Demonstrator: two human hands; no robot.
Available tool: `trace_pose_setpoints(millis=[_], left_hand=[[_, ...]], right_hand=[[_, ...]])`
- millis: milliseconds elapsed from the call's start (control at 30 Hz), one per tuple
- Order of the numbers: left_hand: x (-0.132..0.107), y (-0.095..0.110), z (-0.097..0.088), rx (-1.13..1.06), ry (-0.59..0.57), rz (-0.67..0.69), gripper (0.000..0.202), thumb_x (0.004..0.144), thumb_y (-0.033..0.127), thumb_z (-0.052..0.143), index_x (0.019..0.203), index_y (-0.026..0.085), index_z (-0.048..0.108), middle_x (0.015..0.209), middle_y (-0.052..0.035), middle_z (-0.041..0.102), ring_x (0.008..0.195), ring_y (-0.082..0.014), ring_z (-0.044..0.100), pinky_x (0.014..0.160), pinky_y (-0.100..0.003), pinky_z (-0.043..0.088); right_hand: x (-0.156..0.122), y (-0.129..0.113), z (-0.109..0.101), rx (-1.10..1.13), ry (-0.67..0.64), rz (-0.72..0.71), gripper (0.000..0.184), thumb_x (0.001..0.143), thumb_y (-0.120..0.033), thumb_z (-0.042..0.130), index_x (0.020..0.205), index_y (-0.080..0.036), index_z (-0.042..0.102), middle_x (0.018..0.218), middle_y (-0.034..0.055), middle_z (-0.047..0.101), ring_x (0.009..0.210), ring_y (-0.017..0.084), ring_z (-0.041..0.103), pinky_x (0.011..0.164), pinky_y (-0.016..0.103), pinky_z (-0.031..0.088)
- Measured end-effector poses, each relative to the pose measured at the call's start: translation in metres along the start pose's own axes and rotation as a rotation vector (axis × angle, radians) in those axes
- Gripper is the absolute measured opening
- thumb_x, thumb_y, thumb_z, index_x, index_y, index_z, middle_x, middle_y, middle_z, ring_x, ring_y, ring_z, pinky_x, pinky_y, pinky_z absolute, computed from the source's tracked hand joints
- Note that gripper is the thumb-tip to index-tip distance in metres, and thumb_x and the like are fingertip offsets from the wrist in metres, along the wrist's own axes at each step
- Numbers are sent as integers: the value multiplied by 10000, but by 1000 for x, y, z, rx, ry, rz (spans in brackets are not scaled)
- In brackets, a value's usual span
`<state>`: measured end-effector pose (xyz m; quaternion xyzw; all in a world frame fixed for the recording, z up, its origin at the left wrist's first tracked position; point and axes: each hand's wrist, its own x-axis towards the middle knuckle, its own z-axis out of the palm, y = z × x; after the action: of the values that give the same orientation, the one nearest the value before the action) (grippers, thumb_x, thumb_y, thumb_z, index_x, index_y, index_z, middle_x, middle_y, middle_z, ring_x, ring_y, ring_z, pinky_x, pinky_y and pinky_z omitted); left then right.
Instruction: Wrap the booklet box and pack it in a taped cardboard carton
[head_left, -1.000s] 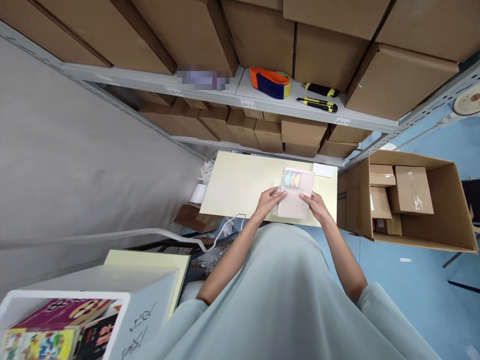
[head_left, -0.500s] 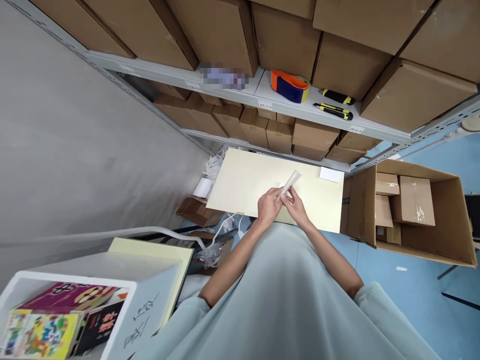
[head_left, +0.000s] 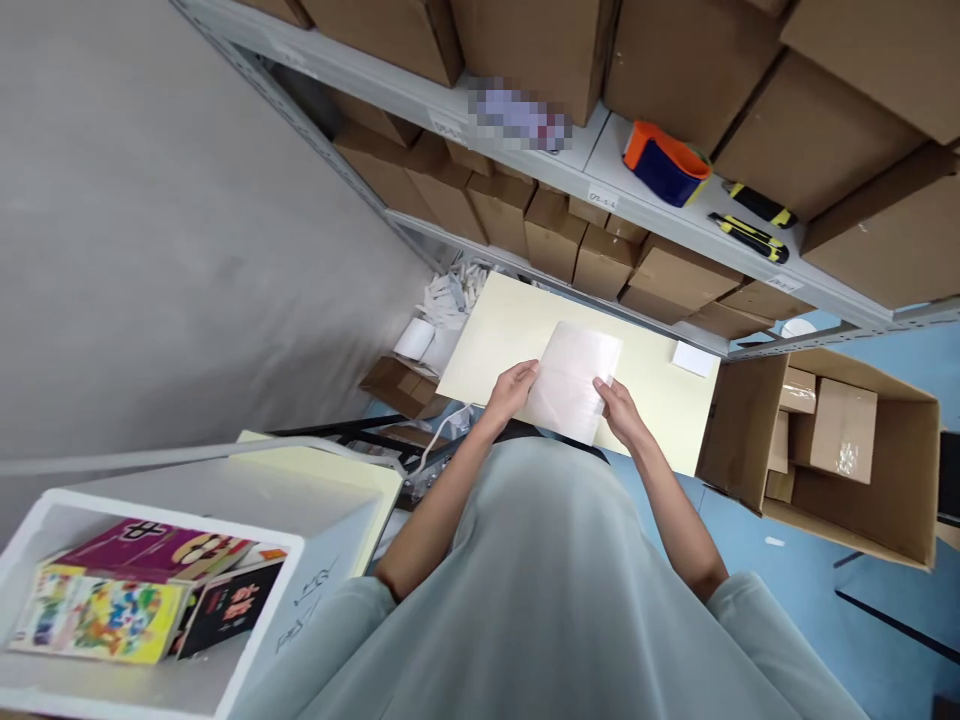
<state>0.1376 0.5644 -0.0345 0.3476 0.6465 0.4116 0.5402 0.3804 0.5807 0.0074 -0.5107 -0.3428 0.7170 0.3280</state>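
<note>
Pale packet (head_left: 571, 382) gripped at opposite edges by left hand (head_left: 512, 388) and right hand (head_left: 619, 410).

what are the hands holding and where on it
A flat pale pink packet, held over the pale yellow table: the left hand grips its left edge, the right hand its right edge near the lower corner.

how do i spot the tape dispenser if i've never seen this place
Find the grey metal shelf above the pale yellow table. Among its cardboard boxes sits the tape dispenser. It is chunky, orange and dark blue, unlike the two slim black-and-yellow utility knives to its right.
</note>
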Motion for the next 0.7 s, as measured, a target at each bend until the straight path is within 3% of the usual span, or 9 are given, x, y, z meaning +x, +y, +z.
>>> trace_pose_setpoints(millis=[100, 200, 333, 533, 700], left_hand=[[14, -10, -25, -104, -80, -55, 521, 890, 582, 790, 1206, 168, 809, 1260, -134, 829, 1236, -325, 750, 1112, -446, 580], [27, -19, -48, -163, -36, -80, 569, 829, 612, 839, 1183, 166, 811, 1202, -132, 843, 1201, -335, 760, 1064, -437, 599], [59, -35, -84, -177, 67, -102, 577, 811, 561, 873, 1207, 148, 799, 1191, -145, 837, 1189, -331, 767, 1061, -427, 599], [141, -67, -134, -127, 90, -88, 445, 882, 406, 807, 1249, 153, 795, 1205, -137, 831, 1177, -306, 767, 1075, -413, 598], [214, -89, -152, -46, 121, -43, 349, 862, 207, 701, 1187, 157, 818, 1191, -128, 833, 1129, -294, 785, 1060, -425, 613]], right_hand=[[21, 2, 24, -52, -8, 36, 575, 826, -734, 815, 1080, -224, 739, 971, 61, 795, 945, 260, 739, 807, 354, 607], [49, 6, 49, -141, 42, 65, 583, 810, -747, 813, 1043, -219, 732, 850, 28, 742, 812, 218, 687, 725, 324, 572], [98, 13, 78, -237, 98, 84, 593, 759, -720, 846, 1045, -209, 748, 835, 11, 721, 768, 187, 638, 699, 300, 541], [185, 36, 115, -323, 188, 102, 551, 724, -713, 850, 901, -211, 704, 711, -19, 629, 745, 166, 578, 690, 280, 504], [251, 62, 141, -286, 281, 109, 528, 709, -691, 835, 758, -244, 557, 654, -63, 491, 702, 132, 490, 652, 253, 451]])
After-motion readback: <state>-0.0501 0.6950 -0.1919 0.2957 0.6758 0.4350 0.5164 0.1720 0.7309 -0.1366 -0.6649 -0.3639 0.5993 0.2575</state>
